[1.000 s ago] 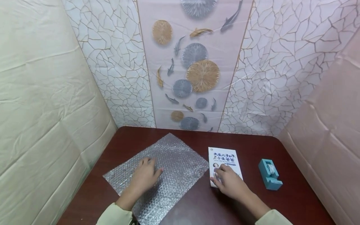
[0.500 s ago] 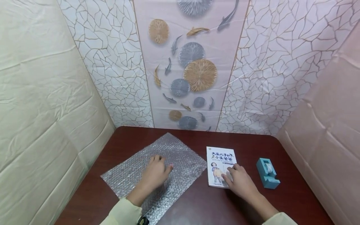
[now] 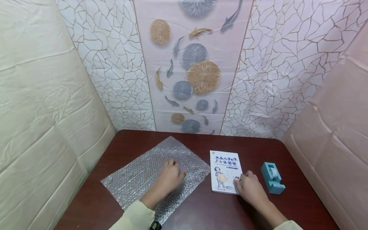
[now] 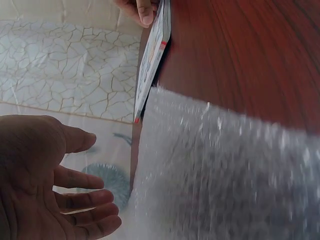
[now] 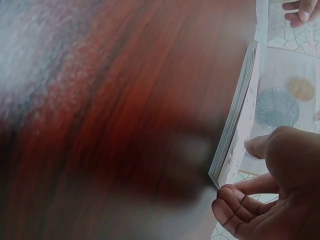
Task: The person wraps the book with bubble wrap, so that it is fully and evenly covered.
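1. Book (image 3: 224,171) lies right of centre on the table (image 3: 198,214), just beside the wrap (image 3: 141,167).
2. Right hand (image 3: 252,188): shifted off the cover; thumb and fingers pinch the right side, apparently a firmer hold.
3. Left hand (image 3: 168,177): moved rightward above wrap; fingers loosely spread, empty.
4. Dispenser (image 3: 276,187): toward table's right edge.

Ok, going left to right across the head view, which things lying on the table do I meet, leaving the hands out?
Silvery bubble wrap sheet → white book → teal tape dispenser.
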A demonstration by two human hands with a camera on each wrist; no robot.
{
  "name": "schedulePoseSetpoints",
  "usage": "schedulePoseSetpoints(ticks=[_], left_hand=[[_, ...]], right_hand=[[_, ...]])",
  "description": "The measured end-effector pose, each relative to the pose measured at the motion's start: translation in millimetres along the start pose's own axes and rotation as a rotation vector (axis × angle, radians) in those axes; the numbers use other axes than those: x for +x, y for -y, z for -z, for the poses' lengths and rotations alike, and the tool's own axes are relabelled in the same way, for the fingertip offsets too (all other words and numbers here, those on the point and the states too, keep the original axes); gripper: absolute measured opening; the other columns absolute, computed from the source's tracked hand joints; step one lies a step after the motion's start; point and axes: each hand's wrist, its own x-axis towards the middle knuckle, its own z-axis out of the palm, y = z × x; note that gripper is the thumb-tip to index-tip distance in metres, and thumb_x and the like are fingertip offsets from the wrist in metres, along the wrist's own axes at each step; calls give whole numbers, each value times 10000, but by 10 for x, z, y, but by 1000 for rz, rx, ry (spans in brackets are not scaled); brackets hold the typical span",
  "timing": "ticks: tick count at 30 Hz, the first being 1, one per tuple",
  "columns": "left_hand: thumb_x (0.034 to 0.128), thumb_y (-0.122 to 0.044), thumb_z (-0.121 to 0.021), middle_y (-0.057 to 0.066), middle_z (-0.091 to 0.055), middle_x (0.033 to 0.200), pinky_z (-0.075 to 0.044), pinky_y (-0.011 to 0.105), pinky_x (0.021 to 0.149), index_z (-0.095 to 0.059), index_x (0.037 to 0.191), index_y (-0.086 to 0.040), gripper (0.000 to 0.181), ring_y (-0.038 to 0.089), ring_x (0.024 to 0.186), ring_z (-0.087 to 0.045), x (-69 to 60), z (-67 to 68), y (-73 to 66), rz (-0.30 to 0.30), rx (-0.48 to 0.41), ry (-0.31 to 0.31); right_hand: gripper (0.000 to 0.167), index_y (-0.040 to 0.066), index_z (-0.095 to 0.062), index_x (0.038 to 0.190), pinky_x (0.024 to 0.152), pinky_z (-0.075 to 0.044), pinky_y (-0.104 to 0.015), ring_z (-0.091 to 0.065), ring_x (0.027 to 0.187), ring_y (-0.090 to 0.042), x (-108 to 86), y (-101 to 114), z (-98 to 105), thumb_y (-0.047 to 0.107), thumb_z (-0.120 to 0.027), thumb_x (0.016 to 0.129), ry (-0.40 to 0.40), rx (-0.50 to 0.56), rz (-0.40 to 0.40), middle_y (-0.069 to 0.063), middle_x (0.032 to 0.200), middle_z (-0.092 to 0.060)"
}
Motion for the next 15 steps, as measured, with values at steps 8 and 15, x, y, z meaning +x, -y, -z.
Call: schedulePoseSetpoints(ticks=[8, 15], left_hand=[[1063, -326, -715, 247, -668, 1359, -571, 572, 1076, -729, 1317, 62, 464, 419, 1294, -629, 91, -146, -194, -41, 18, 37], [1038, -354, -728, 163, -690, 1313, -613, 510, 988, -776, 1271, -15, 414, 353, 1229, -632, 148, -309, -352, -113, 97, 49]], right_hand=[[449, -172, -725, 1108, 729, -544, -436, -553, 881, -284, 28, -30, -5, 271, -751, 1037, 53, 11, -57, -232, 1028, -594], [500, -191, -713, 1171, 783, -576, -484, -585, 922, -313, 19, -77, -55, 296, -728, 1061, 66, 20, -79, -269, 1065, -610]])
